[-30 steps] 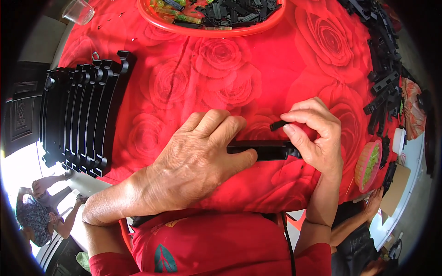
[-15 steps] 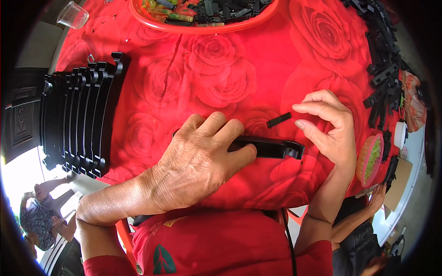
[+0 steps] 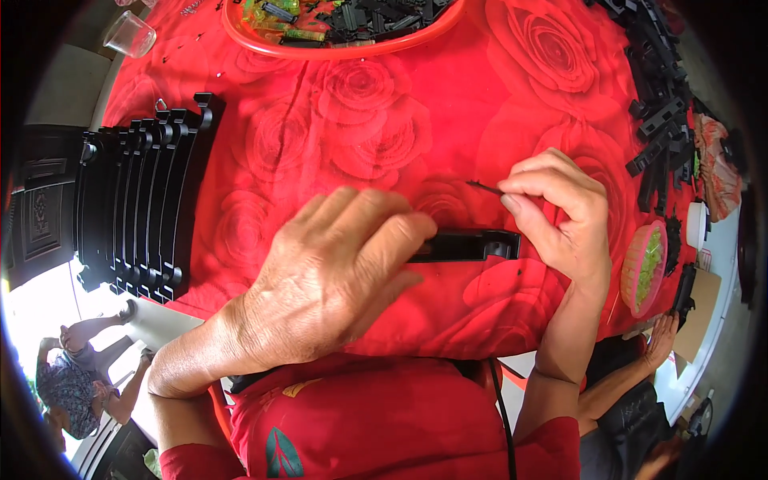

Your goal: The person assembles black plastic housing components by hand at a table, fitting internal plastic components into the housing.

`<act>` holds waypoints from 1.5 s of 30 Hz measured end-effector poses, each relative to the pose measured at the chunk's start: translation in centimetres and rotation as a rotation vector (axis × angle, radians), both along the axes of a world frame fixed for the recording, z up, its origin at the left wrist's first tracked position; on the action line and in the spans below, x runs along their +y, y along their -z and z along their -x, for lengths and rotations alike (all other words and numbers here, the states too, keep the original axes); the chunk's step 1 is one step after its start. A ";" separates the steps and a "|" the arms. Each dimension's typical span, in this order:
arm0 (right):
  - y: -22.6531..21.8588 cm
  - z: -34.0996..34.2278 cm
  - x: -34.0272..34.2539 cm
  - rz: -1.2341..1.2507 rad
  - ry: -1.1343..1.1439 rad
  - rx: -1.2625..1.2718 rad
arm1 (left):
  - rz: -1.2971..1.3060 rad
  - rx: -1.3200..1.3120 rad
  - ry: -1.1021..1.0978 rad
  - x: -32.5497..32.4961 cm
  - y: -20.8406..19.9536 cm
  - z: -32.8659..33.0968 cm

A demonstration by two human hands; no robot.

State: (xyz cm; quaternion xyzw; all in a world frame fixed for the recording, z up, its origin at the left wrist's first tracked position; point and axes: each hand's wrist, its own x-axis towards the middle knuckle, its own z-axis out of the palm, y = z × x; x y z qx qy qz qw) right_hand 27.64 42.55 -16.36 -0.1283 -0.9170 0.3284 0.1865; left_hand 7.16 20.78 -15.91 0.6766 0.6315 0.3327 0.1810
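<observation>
Black bar [image 3: 460, 246] lies near the front edge of the red, rose-patterned worktop [image 3: 448, 148], its right part in plain view and its left part hidden under the left hand [image 3: 324, 276]. Half a second ago the left thumb lay on the bar; now it is off it, with thumb and forefinger spread. Whether the other fingers touch the bar, I cannot tell. The right hand [image 3: 566, 216] had its thumb and forefinger parted then, beside a small black piece [image 3: 485, 187]; now they pinch one end of that piece, on the far side of the bar near its right end.

Along the left edge, a row of curved black bars [image 3: 138, 208] stands as before. A red tub [image 3: 344, 53] of black and yellow-green parts sits toward the far edge, a clear cup [image 3: 130, 36] toward the far left. Black parts [image 3: 664, 120] crowd the right edge, down to a pink-rimmed basket [image 3: 635, 250] of green bits. Another person's hand [image 3: 661, 342] is near the front right corner.
</observation>
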 end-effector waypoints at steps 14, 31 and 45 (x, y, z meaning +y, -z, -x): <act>-1.3 1.5 -4.4 0.288 -0.065 0.096 | -0.042 -0.177 0.012 0.6 -0.2 1.6; -2.2 1.2 -5.8 0.020 -0.109 -0.039 | 0.072 0.006 -0.025 -1.9 1.9 1.4; -2.2 1.5 -7.2 -0.012 -0.002 0.013 | 0.356 -0.472 -0.081 -2.1 -0.1 1.5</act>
